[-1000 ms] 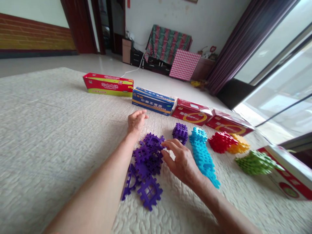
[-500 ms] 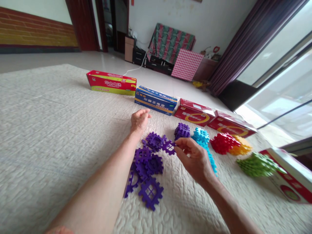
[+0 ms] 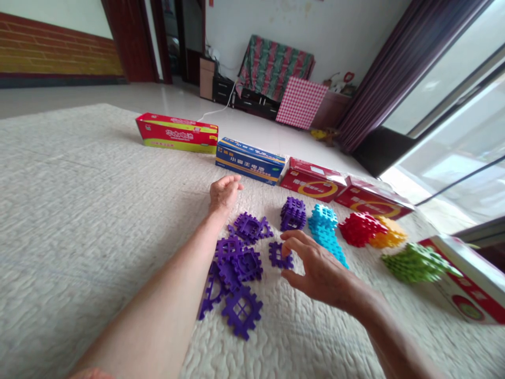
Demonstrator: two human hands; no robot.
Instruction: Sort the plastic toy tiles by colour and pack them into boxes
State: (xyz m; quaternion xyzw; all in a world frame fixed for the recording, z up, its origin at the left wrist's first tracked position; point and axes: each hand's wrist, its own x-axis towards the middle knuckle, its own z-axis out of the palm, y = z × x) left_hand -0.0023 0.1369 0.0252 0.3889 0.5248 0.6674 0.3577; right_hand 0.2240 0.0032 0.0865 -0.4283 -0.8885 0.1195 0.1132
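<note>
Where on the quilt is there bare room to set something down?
Widest patch: quilt left of the left forearm, up to the red-and-green box. Smaller: between the nearest purple window piece and the right forearm. Crowded: the loose purple pile, and rightward the cyan stack, red heap and orange heap.

The person's left hand [image 3: 224,196] and right hand [image 3: 315,267] were bare, as were the left forearm [image 3: 158,295] and the right forearm [image 3: 386,331], both uncovered as far up as they showed. The left forearm looked broad at the lower edge and tapered smoothly to a narrower wrist, while the right one had a slimmer outline. A small patch at the lower left edge was too cut off to tell whether it was cloth.
</note>
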